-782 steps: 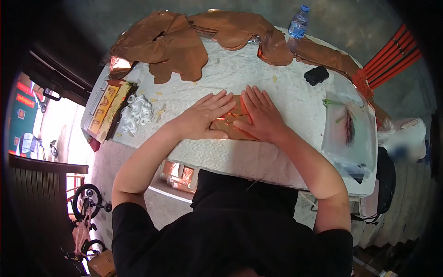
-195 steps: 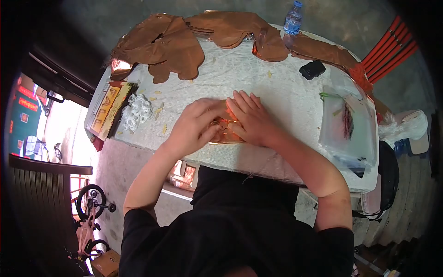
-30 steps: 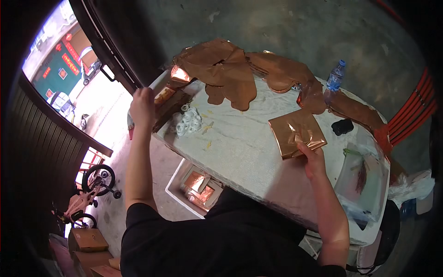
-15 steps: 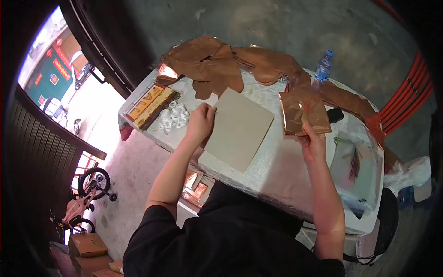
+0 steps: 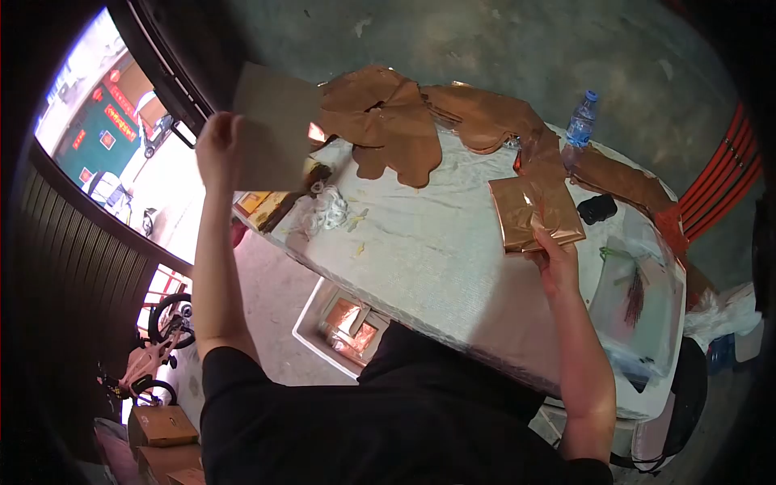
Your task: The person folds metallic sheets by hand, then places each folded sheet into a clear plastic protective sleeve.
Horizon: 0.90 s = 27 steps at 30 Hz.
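Observation:
My left hand (image 5: 217,155) grips one edge of a grey-beige board (image 5: 281,129), raised above the far left end of the table and slightly blurred. Held by its near edge, a flat, shiny copper-coloured packet (image 5: 533,212) is pinched between the thumb and fingers of my right hand (image 5: 556,257). Below the raised board lie a bunch of white loops (image 5: 325,208) and a yellow-and-brown box (image 5: 271,208), which the board partly covers. Large brown foil-like sheets (image 5: 380,113) spread along the far side of the table.
The white-covered table (image 5: 420,250) carries a water bottle (image 5: 582,120), a small black object (image 5: 596,209) and a clear plastic bag (image 5: 634,299). A white bin (image 5: 311,323) with copper-coloured pieces stands below the near edge. Cartons (image 5: 166,426) and a small bicycle (image 5: 149,356) are at lower left.
My left hand has lifted the board off the table and carried it up and to the left. My right hand still holds the packet in nearly the same place.

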Each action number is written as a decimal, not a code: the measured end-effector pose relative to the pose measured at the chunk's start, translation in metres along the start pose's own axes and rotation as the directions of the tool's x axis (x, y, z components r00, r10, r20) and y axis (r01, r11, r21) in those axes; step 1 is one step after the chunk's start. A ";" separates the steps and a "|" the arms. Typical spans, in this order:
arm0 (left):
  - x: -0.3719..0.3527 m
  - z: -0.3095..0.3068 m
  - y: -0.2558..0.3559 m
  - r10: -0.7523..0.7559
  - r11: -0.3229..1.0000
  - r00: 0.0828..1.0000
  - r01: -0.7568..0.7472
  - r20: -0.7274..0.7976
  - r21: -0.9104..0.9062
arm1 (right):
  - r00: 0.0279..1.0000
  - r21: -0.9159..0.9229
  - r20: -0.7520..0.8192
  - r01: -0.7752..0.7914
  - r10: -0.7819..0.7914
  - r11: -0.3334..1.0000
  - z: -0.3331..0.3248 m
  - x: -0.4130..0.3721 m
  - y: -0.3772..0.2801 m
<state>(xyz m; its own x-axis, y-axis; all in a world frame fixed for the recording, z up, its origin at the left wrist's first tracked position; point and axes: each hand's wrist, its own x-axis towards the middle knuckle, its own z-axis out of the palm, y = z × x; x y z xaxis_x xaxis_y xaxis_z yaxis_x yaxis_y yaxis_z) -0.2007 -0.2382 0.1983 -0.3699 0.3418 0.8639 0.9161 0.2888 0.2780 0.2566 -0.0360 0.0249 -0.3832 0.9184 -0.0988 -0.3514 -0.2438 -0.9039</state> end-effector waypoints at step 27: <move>-0.097 0.057 -0.068 -0.335 0.934 0.777 0.198 0.533 0.299 | 0.998 -0.049 0.066 0.011 -0.008 0.999 0.003 -0.006 0.009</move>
<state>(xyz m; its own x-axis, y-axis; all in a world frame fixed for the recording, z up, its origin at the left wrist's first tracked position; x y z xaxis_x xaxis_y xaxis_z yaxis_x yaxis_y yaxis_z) -0.2355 -0.2401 0.0715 -0.6768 0.6456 0.3537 0.7360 0.6044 0.3050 0.2528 -0.0443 0.0183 -0.4357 0.8978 -0.0643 -0.3133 -0.2183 -0.9242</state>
